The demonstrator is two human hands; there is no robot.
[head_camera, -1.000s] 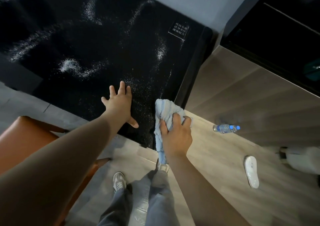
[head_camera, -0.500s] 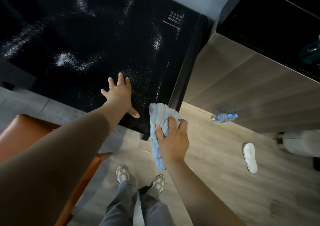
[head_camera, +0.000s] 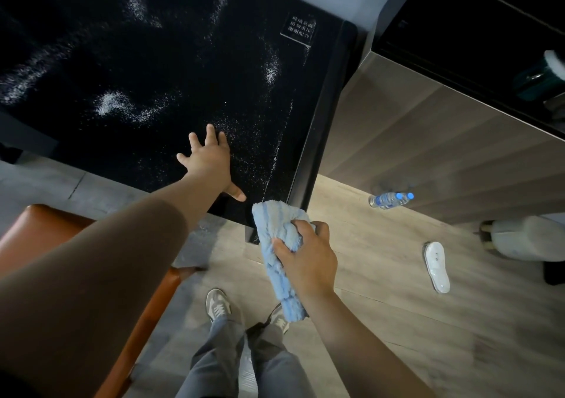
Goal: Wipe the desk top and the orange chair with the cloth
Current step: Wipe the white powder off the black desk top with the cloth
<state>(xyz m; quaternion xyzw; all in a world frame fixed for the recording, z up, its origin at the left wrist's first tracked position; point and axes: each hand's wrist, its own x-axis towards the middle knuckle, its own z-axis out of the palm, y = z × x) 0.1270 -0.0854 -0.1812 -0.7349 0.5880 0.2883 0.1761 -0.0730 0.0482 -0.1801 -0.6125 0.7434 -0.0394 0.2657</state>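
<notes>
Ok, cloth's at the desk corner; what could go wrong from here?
Wiping the white powder off the desk top here would likely drop it on the floor or the orange chair. The left hand, flat on the dusted surface, may smear it. The cloth hangs loose below the right hand and could drag.

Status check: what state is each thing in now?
desk top: streaked with white powder
cloth: bunched, at the desk's near corner
right hand: grips cloth
left hand: spread flat on desk top
orange chair: upright beside the desk
bottle: lying on its side, capped
</notes>
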